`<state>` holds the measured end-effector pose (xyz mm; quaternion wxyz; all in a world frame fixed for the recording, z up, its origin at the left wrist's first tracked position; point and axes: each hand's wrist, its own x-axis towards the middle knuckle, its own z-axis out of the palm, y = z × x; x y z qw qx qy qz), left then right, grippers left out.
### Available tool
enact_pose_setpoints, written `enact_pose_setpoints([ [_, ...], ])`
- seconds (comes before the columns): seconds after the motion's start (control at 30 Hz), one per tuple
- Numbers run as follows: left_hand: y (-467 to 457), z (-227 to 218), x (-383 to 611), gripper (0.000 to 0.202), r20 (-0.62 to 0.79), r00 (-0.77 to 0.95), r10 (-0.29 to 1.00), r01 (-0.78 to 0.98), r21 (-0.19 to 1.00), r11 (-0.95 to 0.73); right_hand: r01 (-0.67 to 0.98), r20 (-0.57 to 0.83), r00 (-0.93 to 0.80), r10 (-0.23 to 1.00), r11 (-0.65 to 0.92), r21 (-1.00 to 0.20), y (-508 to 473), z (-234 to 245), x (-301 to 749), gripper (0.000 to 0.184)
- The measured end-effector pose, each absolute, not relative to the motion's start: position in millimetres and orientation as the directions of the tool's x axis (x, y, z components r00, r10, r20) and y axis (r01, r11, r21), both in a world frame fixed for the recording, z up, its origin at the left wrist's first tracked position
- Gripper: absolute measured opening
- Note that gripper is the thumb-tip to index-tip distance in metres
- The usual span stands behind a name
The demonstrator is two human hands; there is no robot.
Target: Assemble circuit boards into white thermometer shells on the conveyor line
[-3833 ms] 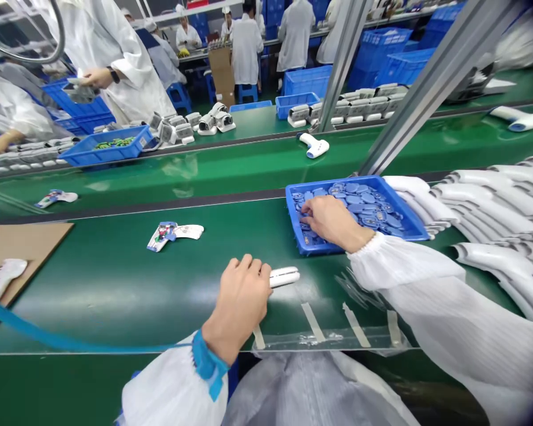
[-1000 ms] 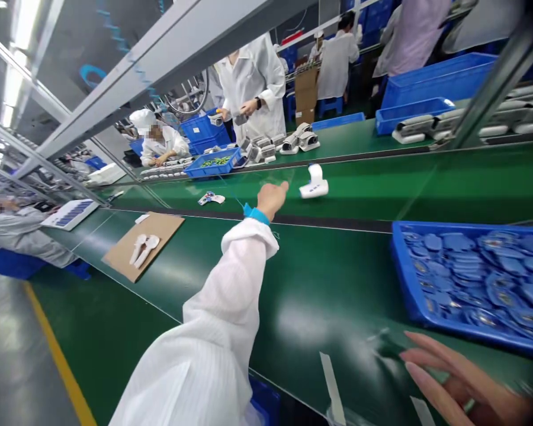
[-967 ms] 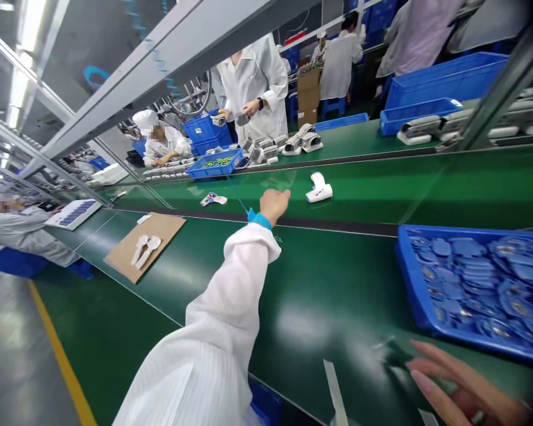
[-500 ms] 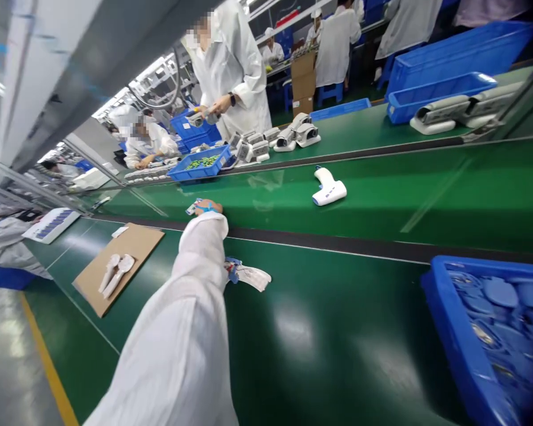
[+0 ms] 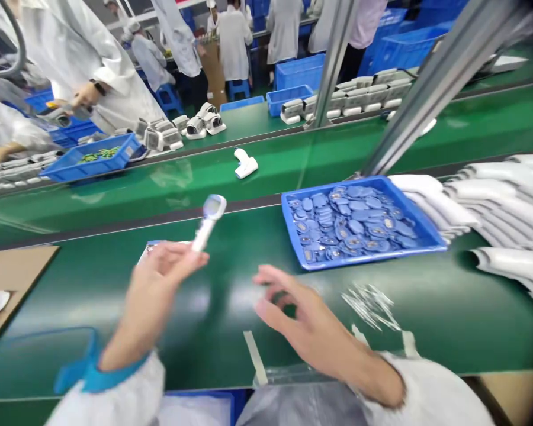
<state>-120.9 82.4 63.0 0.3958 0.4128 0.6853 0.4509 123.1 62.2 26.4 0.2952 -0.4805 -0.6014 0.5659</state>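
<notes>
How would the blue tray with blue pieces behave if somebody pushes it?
The blue tray would probably slide flat rather than tip, being wide and low. The blue pieces might shift, as they lie loosely heaped inside.

On the far desk [image 5: 253,124], a blue tray [image 5: 91,168] of green parts [image 5: 100,155] sits beside grey-and-white devices [image 5: 157,136]; a co-worker [image 5: 124,89] in a white coat stands behind. A cardboard box [image 5: 213,71] and blue stools [image 5: 169,99] are farther back; a cardboard sheet [image 5: 22,269] lies at left.
</notes>
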Motion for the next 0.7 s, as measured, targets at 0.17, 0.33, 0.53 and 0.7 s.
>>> enact_pose_setpoints([
  [0.17, 14, 25, -35, 0.023, -0.155, 0.075, 0.985, 0.246, 0.960, 0.132, 0.216, -0.246, -0.212, 0.946, -0.200, -0.956, 60, 22, 125, 0.035],
  [0.33, 23, 18, -25, 0.047, 0.089, -0.056, 0.994, 0.454, 0.890, -0.055, 0.450, -0.087, -0.386, 0.919, 0.104, -0.887, 33, 16, 186, 0.037],
  [0.53, 39, 24, -8, 0.026, -0.174, 0.326, 0.929, 0.280, 0.957, 0.081, 0.539, 0.068, -0.304, 0.950, 0.230, -0.810, 19, 19, 213, 0.032],
  [0.7, 25, 28, 5, 0.015, -0.082, 0.359, 0.930, 0.393, 0.917, -0.071, 0.652, 0.182, -0.299, 0.937, 0.340, -0.678, 25, 45, 209, 0.034],
])
